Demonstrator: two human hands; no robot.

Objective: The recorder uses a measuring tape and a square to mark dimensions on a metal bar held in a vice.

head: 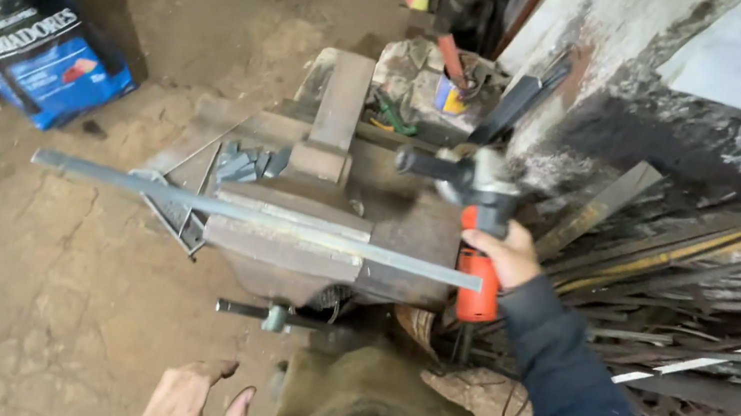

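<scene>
One bench vise (316, 229) fills the middle of the view and clamps one long metal bar (257, 216), which lies level across its jaws and sticks out far to the left, ending just short of the right fingers. Behind the vise lies a small heap of short cut metal pieces (244, 163), too jumbled to count. One blue printed bag (33, 47) sits on the dirt floor, well apart from both hands.

The step in hand looks like bringing the cutter to the clamped bar: the right hand (506, 254) is wrapped tight around the orange body of one angle grinder (474, 226), its head just above the fingers and beside the bar's right end.

The left hand (188, 409) hangs low, fingers loosely spread and holding nothing, well below the vise handle (275, 316). A next move would likely call for a steady two-handed grip.
</scene>
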